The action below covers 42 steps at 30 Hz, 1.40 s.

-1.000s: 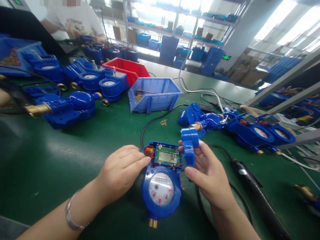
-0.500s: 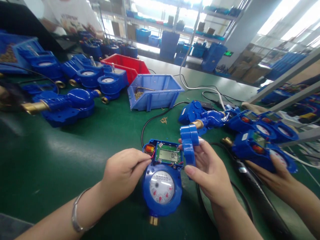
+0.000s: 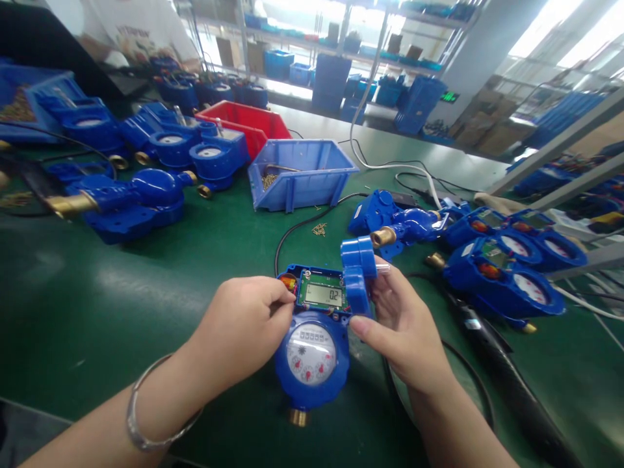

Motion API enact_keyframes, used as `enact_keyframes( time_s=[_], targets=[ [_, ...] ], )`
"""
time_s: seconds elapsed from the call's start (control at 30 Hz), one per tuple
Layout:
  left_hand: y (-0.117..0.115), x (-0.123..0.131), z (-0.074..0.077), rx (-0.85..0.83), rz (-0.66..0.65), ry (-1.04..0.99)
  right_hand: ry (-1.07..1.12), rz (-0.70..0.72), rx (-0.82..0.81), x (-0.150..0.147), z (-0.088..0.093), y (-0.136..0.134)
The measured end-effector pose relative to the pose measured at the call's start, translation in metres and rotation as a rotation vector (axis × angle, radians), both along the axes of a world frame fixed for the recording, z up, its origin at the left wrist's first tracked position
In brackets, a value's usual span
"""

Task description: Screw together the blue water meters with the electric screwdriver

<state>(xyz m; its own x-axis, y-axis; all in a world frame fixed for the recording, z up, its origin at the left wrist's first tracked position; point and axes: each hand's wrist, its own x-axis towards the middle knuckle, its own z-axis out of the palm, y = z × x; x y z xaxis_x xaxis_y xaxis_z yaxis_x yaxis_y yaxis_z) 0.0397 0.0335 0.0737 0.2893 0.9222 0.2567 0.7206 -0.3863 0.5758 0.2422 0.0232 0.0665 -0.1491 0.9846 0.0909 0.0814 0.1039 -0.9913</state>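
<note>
A blue water meter (image 3: 314, 351) lies on the green mat in front of me, its top open and showing a green circuit board with a small display (image 3: 322, 294). My left hand (image 3: 241, 328) is closed, with the fingertips pinched at the meter's upper left corner by an orange part (image 3: 288, 282). My right hand (image 3: 402, 325) grips a blue plastic cover (image 3: 358, 276) and holds it upright at the right edge of the circuit board.
An open blue bin (image 3: 302, 172) with small brass screws and a red bin (image 3: 244, 127) stand behind. More blue meters lie at left (image 3: 124, 201) and at right (image 3: 502, 273). A black power screwdriver (image 3: 497, 370) lies at right, with cables. Another person sits at far left.
My right hand has brought the blue cover left and closer over the circuit board. A co-worker's hand set another meter at right and is gone from view.
</note>
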Motion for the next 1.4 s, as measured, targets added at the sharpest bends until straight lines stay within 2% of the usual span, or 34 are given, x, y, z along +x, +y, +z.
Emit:
enact_keyframes(
  time_s=[0.13, 0.23, 0.3, 0.4, 0.5, 0.63, 0.87, 1.07, 1.3, 1.4],
  targets=[
    [0.01, -0.003, 0.012, -0.059, -0.164, 0.251, 0.004, 0.016, 0.012, 0.001, -0.001, 0.001],
    [0.018, -0.007, 0.014, -0.08, -0.28, 0.242, 0.011, 0.014, 0.01, 0.003, -0.002, 0.002],
    [0.021, -0.01, 0.013, -0.088, -0.312, 0.177, 0.017, 0.02, 0.008, 0.003, -0.002, 0.003],
    [0.023, -0.011, 0.009, -0.076, -0.292, 0.132, 0.017, 0.03, 0.017, 0.003, -0.002, 0.003],
    [0.022, -0.01, 0.006, 0.006, -0.247, 0.16, -0.012, 0.024, 0.019, 0.004, -0.002, 0.003],
    [0.02, -0.009, 0.005, 0.06, -0.287, 0.155, -0.01, 0.03, 0.004, 0.005, -0.001, 0.003],
    [0.007, -0.006, 0.006, 0.248, -0.315, 0.346, -0.058, 0.02, 0.013, 0.006, -0.001, 0.002],
    [0.014, -0.006, 0.006, 0.197, -0.374, 0.254, -0.059, 0.024, 0.018, 0.007, -0.002, 0.002],
    [0.021, -0.014, 0.004, 0.018, -0.349, 0.189, -0.063, 0.032, 0.021, 0.007, -0.001, 0.002],
    [0.023, -0.015, 0.003, 0.002, -0.362, 0.175, -0.054, 0.039, 0.022, 0.007, -0.001, 0.002]
  ],
)
